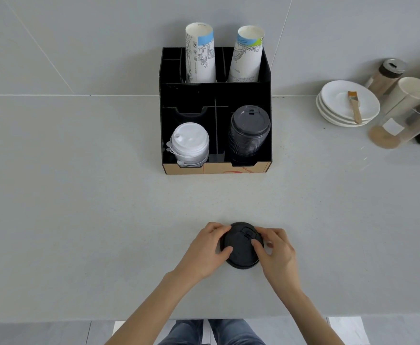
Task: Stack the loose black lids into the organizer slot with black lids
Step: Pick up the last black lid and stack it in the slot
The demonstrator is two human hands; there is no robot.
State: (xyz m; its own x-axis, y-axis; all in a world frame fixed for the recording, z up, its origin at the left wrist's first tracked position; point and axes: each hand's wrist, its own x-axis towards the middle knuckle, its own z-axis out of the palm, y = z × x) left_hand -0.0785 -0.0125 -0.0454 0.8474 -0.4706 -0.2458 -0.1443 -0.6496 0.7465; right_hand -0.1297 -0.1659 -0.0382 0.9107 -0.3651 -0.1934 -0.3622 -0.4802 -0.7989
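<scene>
A loose black lid rests on the grey counter near its front edge, possibly with more lids nested under it. My left hand grips its left rim and my right hand grips its right rim, thumbs on top. Farther back stands the black organizer. Its front right slot holds a tall stack of black lids, and the front left slot holds a stack of white lids.
Two stacks of paper cups stand in the organizer's rear slots. At the right are stacked white saucers with a small brush, a shaker jar and clear containers. The counter's front edge runs just below my wrists.
</scene>
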